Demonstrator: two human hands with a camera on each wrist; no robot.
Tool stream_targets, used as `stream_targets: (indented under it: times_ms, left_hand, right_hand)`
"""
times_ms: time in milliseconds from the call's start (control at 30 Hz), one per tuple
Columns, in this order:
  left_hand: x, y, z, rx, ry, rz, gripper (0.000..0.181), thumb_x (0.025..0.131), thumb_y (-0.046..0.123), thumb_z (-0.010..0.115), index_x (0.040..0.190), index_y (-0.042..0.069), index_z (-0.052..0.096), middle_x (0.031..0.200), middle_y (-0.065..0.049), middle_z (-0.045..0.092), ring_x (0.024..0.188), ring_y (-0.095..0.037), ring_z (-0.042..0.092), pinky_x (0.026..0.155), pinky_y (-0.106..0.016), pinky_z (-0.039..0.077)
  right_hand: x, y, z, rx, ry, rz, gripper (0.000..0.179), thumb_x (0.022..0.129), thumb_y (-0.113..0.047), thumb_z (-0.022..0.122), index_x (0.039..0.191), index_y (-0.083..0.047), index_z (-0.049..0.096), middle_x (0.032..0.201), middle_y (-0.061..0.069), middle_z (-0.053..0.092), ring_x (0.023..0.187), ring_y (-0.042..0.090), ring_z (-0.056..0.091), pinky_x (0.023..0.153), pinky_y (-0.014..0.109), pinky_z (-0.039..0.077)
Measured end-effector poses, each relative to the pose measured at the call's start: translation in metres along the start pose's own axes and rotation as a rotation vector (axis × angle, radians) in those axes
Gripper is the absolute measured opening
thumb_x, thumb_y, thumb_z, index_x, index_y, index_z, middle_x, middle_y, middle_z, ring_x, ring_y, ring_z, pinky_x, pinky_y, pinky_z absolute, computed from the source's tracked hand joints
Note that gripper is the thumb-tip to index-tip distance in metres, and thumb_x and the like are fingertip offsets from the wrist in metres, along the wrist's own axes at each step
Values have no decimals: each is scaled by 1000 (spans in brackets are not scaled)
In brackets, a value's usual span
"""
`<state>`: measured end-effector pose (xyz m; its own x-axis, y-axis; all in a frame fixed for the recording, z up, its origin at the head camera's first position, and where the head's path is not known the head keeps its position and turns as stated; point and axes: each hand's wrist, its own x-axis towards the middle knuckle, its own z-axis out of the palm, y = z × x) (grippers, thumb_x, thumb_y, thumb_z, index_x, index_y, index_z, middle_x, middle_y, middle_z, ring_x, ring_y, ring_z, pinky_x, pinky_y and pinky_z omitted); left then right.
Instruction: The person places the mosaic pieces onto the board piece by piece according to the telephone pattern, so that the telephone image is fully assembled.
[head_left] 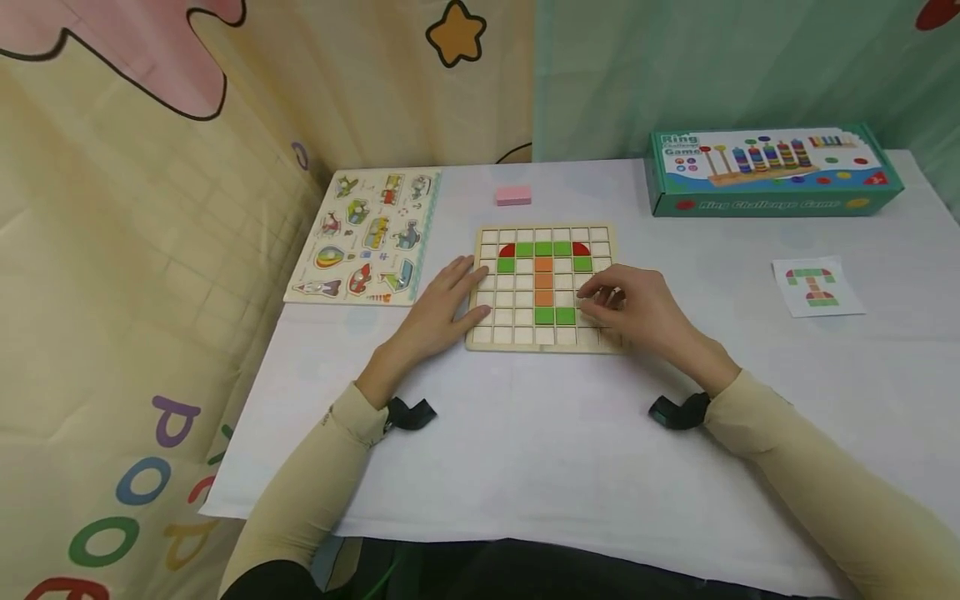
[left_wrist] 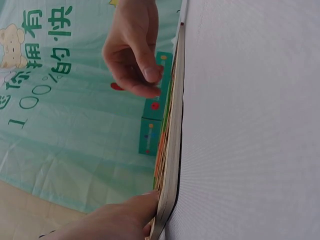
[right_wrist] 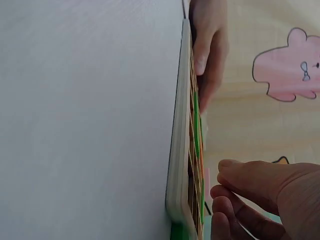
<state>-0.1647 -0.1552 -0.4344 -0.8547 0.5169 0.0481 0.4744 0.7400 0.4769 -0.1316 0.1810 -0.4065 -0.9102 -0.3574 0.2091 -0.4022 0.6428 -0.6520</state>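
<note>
A wooden grid board (head_left: 502, 336) lies on the table in front of me, with red, green and orange tiles (head_left: 543, 281) set in its cells in a T-like pattern. My left hand (head_left: 438, 310) rests at its left edge, fingers stretched and spread, thumb on the rim. In the left wrist view that thumb (left_wrist: 142, 206) lies against the board's near corner. My right hand (head_left: 637, 310) hovers over the right side of the board, fingers bent and thumb near the index finger. Seen from the right wrist, a gap separates thumb and fingers (right_wrist: 240, 205), and nothing shows between them.
A vehicle picture puzzle (head_left: 363, 237) lies at the left. Behind the grid board sits a pink block (head_left: 513, 196). At the right are a green ring game box (head_left: 776, 171) and a white card (head_left: 817, 287) printed with a similar tile pattern. Curtains hang behind the table.
</note>
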Motion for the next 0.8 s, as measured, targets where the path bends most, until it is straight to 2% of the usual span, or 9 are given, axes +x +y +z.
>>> stream_targets:
  times_ms: [133,267,333,533,800]
  left_hand:
    - [-1,0,0,4,-5,-11,68,108,42,57,165,13,35,176,-11,21,165,-28,12,133,-51,17]
    - [-1,0,-1,5,-5,-10,67,108,42,57,165,14,35,176,-11,21,165,-28,12,133,-51,17]
    - [0,0,-1,6,-2,-3,67,108,42,57,165,14,36,176,-11,21,165,-27,12,133,-51,17]
    - [1,1,-3,3,-1,1,67,108,41,58,165,13,36,176,-12,22,165,-28,12,133,-51,17]
    - [1,1,-1,4,-4,-2,67,108,41,58,165,13,36,176,-11,21,165,-28,12,133,-51,17]
  right_hand:
    - [-14,16,-21,-43,-19,61,16,92,-10,82,108,-8,79,100,6,75,86,19,65,78,31,58]
    - [-27,27,-41,-72,-45,146,23,92,-18,84,113,-10,79,107,6,75,94,21,64,82,24,55]
    - [-33,30,-49,-91,-65,147,28,90,-24,87,114,-12,79,108,5,74,97,22,63,82,24,53]
    - [-45,38,-53,-153,-128,6,34,78,-26,97,107,-18,81,103,-2,71,93,16,56,76,26,47]
    - [-42,40,-47,-201,-144,-93,27,77,-12,95,99,-17,79,100,-3,69,93,15,52,72,28,50]
